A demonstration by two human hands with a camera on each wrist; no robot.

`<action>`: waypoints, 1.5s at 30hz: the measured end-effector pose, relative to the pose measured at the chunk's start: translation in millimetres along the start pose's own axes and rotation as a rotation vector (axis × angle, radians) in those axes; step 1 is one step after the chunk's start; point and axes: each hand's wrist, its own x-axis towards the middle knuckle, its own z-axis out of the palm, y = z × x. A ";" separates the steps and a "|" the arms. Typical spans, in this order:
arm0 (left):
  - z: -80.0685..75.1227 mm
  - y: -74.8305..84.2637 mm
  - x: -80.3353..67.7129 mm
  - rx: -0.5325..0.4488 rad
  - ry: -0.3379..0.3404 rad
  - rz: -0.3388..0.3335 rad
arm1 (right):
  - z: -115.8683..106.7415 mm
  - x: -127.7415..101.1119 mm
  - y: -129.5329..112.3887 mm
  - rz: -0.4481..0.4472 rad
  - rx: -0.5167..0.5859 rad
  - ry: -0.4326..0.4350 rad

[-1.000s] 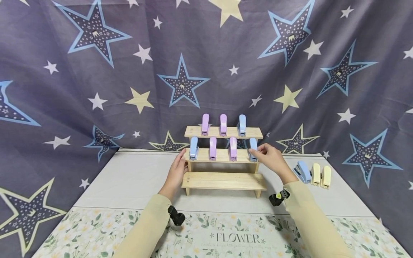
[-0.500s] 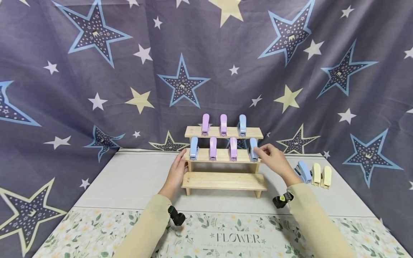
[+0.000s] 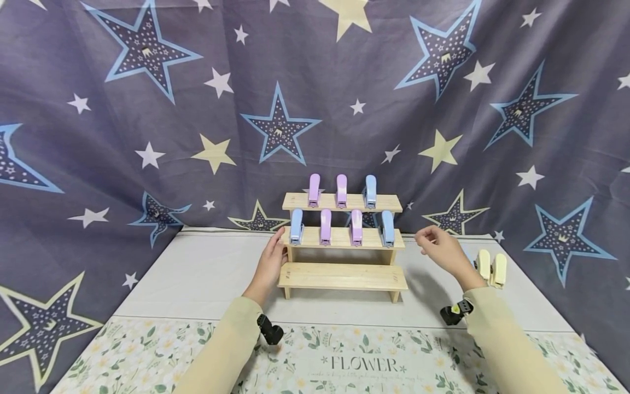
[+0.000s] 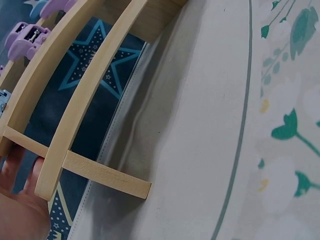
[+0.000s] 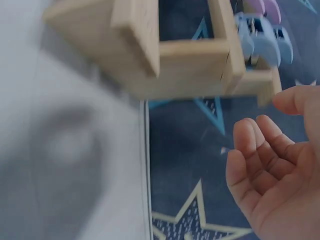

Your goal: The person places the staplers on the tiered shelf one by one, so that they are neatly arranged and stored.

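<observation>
A three-tier wooden shelf (image 3: 342,276) stands mid-table. Its top tier carries two purple staplers and a blue one (image 3: 370,191). The middle tier holds a blue, two purple (image 3: 325,226) and another blue stapler (image 3: 388,229); the bottom tier is bare. My left hand (image 3: 273,257) rests with straight fingers against the shelf's left end; in the left wrist view its fingers (image 4: 17,172) lie behind the side frame (image 4: 85,100). My right hand (image 3: 433,242) hovers right of the shelf, empty, fingers (image 5: 257,150) loosely curled, apart from the shelf's corner (image 5: 190,60).
Two yellow staplers (image 3: 491,268) lie on the white cloth to the right, just past my right hand. A floral strip (image 3: 315,355) marked FLOWER runs along the near edge. A star-patterned curtain (image 3: 275,126) hangs behind and at both sides.
My right hand let go of the right-hand blue stapler on the middle tier and drew back to the right; it now hides the blue stapler on the table. The left hand stayed put.
</observation>
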 end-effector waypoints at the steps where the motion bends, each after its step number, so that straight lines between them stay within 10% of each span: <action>1: 0.2 -1.4 0.1 0.001 0.004 0.007 | -2.7 -1.6 4.4 -0.001 -0.010 0.006; 20: 0.6 -11.0 4.3 0.016 0.038 0.002 | -45.4 -25.6 73.6 0.191 -0.147 -0.002; 45: -0.4 -14.0 5.9 -0.005 0.032 0.005 | -39.3 -25.9 113.9 0.262 -0.152 -0.030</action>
